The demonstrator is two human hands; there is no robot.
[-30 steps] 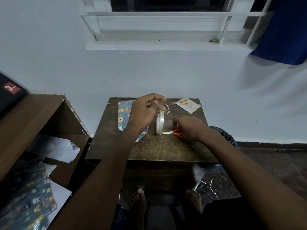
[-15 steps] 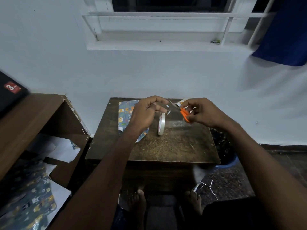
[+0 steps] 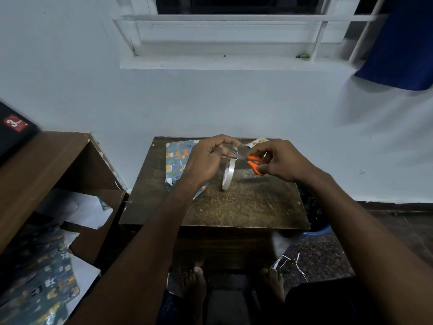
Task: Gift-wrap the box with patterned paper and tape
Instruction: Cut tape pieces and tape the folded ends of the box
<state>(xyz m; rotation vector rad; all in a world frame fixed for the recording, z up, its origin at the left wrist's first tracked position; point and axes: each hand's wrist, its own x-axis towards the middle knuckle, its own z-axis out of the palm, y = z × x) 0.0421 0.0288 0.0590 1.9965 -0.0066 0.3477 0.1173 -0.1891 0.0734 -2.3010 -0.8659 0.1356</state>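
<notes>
Tape (image 3: 226, 171) roll standing just below left hand (image 3: 206, 160), which is pinching its strip; right hand (image 3: 280, 160) gripping scissors (image 3: 254, 164) beside it.

Our room to move above the small table

Both our hands meet over the far half of the table (image 3: 246, 207): the left hand (image 3: 206, 160) pinches a pulled tape strip, the right hand (image 3: 278, 160) holds orange scissors (image 3: 254, 164) whose blades reach that strip. The tape roll (image 3: 227, 173) stands on edge right below them, blocking the middle. The patterned wrapped box (image 3: 175, 160) fills the far left corner under our left wrist, and a sticker sheet (image 3: 257, 142) lies at the far edge. The near half of the tabletop lies bare between our forearms. The wooden shelf (image 3: 46, 165) closes the left side; the wall stands just behind the table.
</notes>
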